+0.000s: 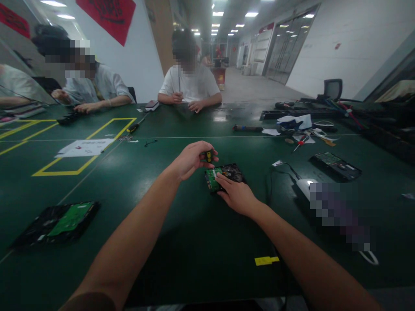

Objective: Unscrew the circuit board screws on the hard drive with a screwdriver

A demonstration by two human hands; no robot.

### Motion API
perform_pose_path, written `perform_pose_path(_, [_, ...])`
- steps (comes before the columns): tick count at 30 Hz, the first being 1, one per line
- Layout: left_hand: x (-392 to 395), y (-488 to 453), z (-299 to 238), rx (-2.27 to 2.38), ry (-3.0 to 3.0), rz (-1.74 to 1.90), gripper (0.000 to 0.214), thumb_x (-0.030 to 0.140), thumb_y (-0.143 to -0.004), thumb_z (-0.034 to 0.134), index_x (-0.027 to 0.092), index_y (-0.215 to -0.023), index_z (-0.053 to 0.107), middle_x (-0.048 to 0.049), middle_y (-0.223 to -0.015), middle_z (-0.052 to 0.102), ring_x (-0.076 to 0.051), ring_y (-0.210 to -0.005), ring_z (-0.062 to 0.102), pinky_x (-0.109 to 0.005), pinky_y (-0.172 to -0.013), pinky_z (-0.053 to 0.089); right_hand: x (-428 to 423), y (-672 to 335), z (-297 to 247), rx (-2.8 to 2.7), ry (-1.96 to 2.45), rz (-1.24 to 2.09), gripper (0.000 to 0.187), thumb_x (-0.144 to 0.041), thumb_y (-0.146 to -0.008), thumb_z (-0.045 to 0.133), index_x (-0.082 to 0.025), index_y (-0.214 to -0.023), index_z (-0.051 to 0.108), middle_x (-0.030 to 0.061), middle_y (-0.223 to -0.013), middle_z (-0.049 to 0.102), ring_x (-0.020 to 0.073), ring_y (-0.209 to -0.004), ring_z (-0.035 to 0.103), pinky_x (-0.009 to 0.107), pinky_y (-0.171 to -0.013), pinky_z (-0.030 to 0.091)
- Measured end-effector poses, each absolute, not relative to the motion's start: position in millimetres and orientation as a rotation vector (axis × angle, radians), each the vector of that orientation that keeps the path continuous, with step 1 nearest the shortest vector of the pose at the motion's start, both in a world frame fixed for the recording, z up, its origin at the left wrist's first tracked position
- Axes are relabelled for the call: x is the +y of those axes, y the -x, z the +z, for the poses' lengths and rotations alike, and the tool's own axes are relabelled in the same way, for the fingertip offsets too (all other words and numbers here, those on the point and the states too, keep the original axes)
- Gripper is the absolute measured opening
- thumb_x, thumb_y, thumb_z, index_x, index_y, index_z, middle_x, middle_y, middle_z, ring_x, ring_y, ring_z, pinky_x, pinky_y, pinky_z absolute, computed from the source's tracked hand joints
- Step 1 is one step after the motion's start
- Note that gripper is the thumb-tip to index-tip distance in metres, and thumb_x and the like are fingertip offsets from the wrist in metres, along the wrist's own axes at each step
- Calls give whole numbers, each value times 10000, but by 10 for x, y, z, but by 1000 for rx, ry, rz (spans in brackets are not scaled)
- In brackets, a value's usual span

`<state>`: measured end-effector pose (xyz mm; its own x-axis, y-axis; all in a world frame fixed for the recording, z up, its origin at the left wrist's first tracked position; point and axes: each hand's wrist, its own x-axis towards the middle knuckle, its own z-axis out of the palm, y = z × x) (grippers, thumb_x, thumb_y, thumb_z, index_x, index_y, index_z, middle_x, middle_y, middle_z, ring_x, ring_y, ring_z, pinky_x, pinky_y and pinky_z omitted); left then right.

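Note:
A hard drive [238, 170] lies on the green table in front of me, its green circuit board facing up. My right hand [238, 194] rests on its near side, fingers over the board and thumb by the edge, holding it down. Just above its far left corner, my left hand [196, 160] is closed around a screwdriver [209, 156] with a black and yellow handle. The screwdriver's shaft and tip cannot be made out. Another hard drive [61, 222] lies at the left, and one more hard drive [335, 166] at the right.
A power strip [304, 186], partly blurred, lies right of my right forearm. Nearer me is a yellow tag [266, 260]. Farther off are a paper sheet [86, 147], a yellow-black screwdriver [133, 127] and a red screwdriver [301, 141]. Other people sit across the table.

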<state>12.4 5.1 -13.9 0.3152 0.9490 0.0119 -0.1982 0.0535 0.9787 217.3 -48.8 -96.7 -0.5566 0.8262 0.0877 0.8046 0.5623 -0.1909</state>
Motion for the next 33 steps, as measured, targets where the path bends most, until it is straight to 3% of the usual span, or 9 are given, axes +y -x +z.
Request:
perform_pose_path(13, [84,-124,-164,875,-1173,1105,204,294,-833,581,151,-960,650,-111,-890,670,-235,-842,662,-346,-635,565,-496,-2165,-952,-2623,1396,200,544,-382,-982,450,-264,-1511,406,47,-1611,341,308,-1140,647,480,-898,554])
perform_pose_path(19, [80,-127,-159,844,-1194,1115,192,312,-862,549,154,-900,650,-102,-880,671,-223,-850,666,-333,-664,565,-498,-2163,-955,-2622,1416,183,543,-385,-982,452,-275,-1512,401,39,-1612,339,305,-1148,646,472,-900,556])
perform_pose_path(33, [77,-123,-163,884,-1189,1124,179,321,-882,614,156,-939,580,-110,-887,693,-215,-834,684,-326,-672,547,-490,-2159,-953,-2618,1410,229,554,-387,-976,462,-282,-1516,398,39,-1609,343,303,-1169,636,480,-930,545])
